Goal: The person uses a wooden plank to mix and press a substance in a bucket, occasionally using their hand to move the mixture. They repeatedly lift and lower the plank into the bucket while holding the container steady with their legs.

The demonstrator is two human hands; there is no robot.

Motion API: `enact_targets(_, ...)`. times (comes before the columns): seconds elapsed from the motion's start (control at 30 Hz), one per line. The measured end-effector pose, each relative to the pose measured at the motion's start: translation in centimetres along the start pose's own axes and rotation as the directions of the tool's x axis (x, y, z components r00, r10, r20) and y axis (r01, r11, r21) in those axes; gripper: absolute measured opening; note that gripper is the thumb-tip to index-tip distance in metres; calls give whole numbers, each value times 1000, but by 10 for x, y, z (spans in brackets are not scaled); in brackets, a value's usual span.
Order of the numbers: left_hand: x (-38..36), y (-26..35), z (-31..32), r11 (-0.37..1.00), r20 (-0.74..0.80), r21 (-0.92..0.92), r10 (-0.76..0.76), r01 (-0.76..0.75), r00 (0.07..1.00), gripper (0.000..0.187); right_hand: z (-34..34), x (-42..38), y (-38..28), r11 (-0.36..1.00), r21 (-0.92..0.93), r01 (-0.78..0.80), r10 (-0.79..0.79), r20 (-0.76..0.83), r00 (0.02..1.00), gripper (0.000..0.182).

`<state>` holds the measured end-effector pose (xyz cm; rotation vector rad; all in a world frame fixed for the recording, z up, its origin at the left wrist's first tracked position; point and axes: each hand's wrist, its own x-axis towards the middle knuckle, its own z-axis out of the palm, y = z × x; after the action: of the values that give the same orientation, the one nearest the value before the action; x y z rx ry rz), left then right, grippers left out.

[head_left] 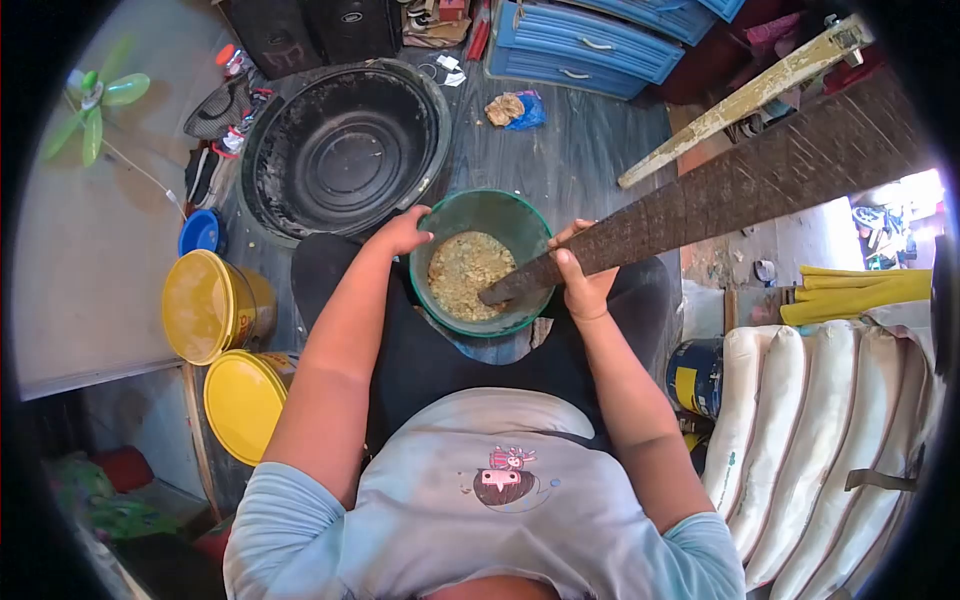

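A green bucket point(428, 290) stands between my legs, with a pale yellow, crumbly mash point(465, 268) in its bottom. My left hand point(403, 231) is closed on the bucket's left rim, its fingers over the edge. On the right, my right hand point(588, 285) grips a long dark wooden plank point(690, 205) near its lower end, thumb on the near side and fingers partly hidden behind the wood. The plank slants down from the upper right, and its narrow tip rests in the mash.
Beyond the bucket, at the left, lies a large black basin point(270, 165). Two yellow-lidded buckets point(243, 405) and a blue bowl point(201, 232) are at my left. A weathered wooden post point(740, 105) leans at the upper right, and a ribbed white cushion point(790, 440) stands at my right.
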<state>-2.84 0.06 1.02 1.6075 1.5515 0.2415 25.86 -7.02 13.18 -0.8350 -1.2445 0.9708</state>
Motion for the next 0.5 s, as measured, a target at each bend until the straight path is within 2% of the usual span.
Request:
enact_targets(0.1, -7, 13, -6, 997, 18, -4, -76, 76, 997, 59, 3, 1, -32, 999, 45, -23, 20, 75, 997, 47)
enact_targets(0.17, -7, 18, -8, 997, 17, -6, -82, 82, 997, 59, 7, 5, -53, 962, 75, 261, -256, -68, 964, 55)
enact_targets(0.23, -10, 17, -6, 996, 17, 4, -90, 90, 996, 59, 7, 3, -73, 958, 60, 280, -275, -76, 958, 58)
enact_targets(0.3, -4, 14, -4, 998, -12, 48, -35, 35, 999, 58, 11, 3, -93, 967, 99, 236, -226, -101, 969, 60)
enact_targets(0.33, -7, 21, -7, 995, -7, 47, -87, 87, 996, 59, 12, 8, -109, 972, 88, 218, -207, -118, 971, 65)
enact_targets(0.4, -7, 14, -5, 997, -9, 36, -66, 66, 998, 59, 3, 29, -153, 986, 44, 158, -157, -18, 987, 71)
enact_targets(0.43, -4, 12, -4, 999, -5, 41, -29, 29, 1000, 59, 9, 44, -180, 970, 67, 234, -230, -61, 971, 77)
enact_targets(0.5, -2, 7, -1, 999, -5, 40, -14, 14, 1000, 59, 19, 72, -241, 910, -257, 327, -344, -26, 938, 84)
